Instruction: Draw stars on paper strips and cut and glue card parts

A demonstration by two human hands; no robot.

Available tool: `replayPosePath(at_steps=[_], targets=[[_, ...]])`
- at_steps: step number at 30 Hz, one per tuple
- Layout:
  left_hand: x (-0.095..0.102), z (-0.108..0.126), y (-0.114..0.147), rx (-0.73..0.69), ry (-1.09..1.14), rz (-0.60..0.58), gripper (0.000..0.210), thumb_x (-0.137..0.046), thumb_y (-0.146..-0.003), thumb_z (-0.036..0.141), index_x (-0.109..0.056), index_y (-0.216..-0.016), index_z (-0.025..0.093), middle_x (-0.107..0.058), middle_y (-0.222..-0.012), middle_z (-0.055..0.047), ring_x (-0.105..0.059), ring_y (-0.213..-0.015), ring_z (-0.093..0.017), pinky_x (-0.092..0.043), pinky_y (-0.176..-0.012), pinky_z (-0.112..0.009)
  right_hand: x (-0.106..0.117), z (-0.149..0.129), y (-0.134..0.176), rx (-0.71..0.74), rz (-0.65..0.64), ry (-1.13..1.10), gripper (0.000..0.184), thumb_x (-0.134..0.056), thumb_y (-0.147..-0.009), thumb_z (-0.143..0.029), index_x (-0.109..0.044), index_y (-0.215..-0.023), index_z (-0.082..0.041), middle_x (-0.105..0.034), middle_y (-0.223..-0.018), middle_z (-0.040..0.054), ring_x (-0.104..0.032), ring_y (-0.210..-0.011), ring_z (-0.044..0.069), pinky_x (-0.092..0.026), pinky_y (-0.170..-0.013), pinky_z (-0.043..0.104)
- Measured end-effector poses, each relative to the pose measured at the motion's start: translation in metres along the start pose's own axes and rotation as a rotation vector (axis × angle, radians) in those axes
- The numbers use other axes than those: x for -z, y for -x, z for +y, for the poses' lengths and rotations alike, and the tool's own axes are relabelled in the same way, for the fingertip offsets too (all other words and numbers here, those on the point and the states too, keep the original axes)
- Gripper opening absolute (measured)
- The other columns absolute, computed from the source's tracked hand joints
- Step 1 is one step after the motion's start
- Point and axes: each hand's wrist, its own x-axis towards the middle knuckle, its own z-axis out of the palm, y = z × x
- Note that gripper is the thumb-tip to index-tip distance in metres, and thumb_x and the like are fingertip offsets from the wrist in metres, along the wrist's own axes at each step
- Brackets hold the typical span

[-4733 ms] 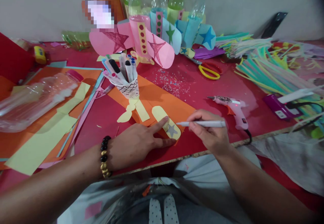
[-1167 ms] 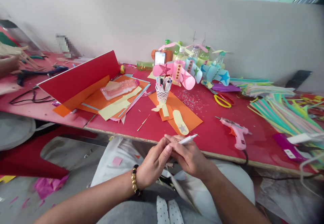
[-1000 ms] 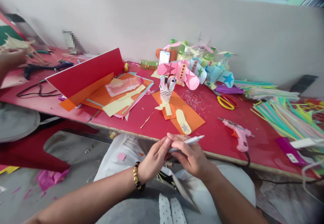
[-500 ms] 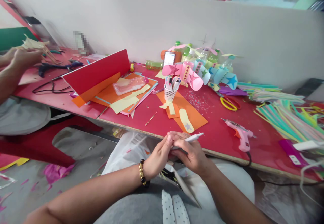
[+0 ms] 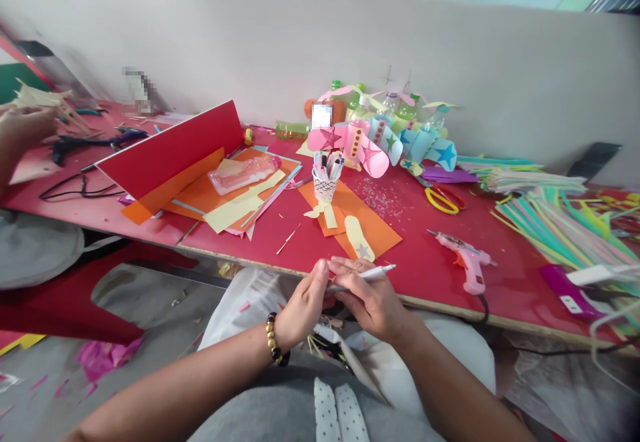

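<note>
My right hand point(image 5: 370, 299) grips a white marker pen point(image 5: 377, 272), its tip pointing to the right. Against its fingertips rests my left hand point(image 5: 303, 302), closed, with a beaded bracelet on the wrist; what it holds, if anything, is hidden by the fingers. Both hands meet just over the table's front edge. Beyond them lie a cream paper strip with a grey star point(image 5: 357, 239) and an orange sheet point(image 5: 385, 235). A patterned cup of pens point(image 5: 324, 189) stands on the orange paper.
Pink glue gun point(image 5: 470, 262), yellow-handled scissors point(image 5: 443, 201) and pastel strips point(image 5: 550, 229) lie right. Paper-and-bottle planes point(image 5: 375, 149) stand at the back. Left are a pink plastic bottle point(image 5: 245, 174) on paper, a red board point(image 5: 175, 152) and another person's hand point(image 5: 30, 125).
The view has shifted a little, so the table's things appear further left. My hands stay together at the table edge, and the right one keeps the marker pen.
</note>
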Motion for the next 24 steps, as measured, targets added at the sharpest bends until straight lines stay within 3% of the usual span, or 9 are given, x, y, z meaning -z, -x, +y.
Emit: replayPosePath(at_steps=[5, 12, 17, 24], targets=[[-0.001, 0.007, -0.004, -0.172, -0.213, 0.118, 0.049, -0.025, -0.096, 0.055, -0.052, -0.111, 0.017, -0.063, -0.094, -0.006, -0.059, -0.087, -0.018, -0.046, -0.082, -0.031, 0.001, -0.002, -0.001, -0.055, 0.031, 0.054, 0.032, -0.048, -0.092, -0.018, -0.052, -0.123, -0.020, -0.061, -0.127, 0.0118, -0.055, -0.118, 0.025, -0.047, -0.097, 0.041], [-0.003, 0.019, -0.011, -0.326, -0.546, 0.088, 0.043, -0.019, -0.100, 0.042, -0.035, -0.132, 0.017, -0.055, -0.066, 0.001, -0.055, -0.060, -0.016, -0.037, -0.060, -0.026, -0.003, -0.004, 0.005, -0.214, 0.076, 0.048, 0.021, -0.047, -0.092, -0.018, -0.055, -0.112, -0.019, -0.067, -0.094, 0.0096, -0.061, -0.085, 0.022, -0.050, -0.076, 0.035], [-0.007, 0.022, -0.021, -0.476, -0.691, 0.024, 0.044, -0.026, -0.098, 0.038, -0.029, -0.136, 0.015, -0.060, -0.072, -0.001, -0.059, -0.064, -0.018, -0.037, -0.062, -0.027, -0.002, -0.008, 0.005, -0.256, 0.196, 0.061, 0.018, -0.045, -0.092, -0.016, -0.052, -0.107, -0.020, -0.066, -0.089, 0.0085, -0.061, -0.079, 0.021, -0.049, -0.071, 0.032], [-0.014, 0.027, -0.022, -0.400, -0.631, -0.014, 0.039, -0.026, -0.098, 0.041, -0.038, -0.127, 0.017, -0.050, -0.057, 0.004, -0.052, -0.053, -0.016, -0.034, -0.056, -0.026, -0.005, -0.010, 0.004, -0.264, 0.196, 0.013, 0.019, -0.044, -0.090, -0.013, -0.053, -0.104, -0.021, -0.067, -0.089, 0.0080, -0.063, -0.080, 0.022, -0.050, -0.071, 0.033]])
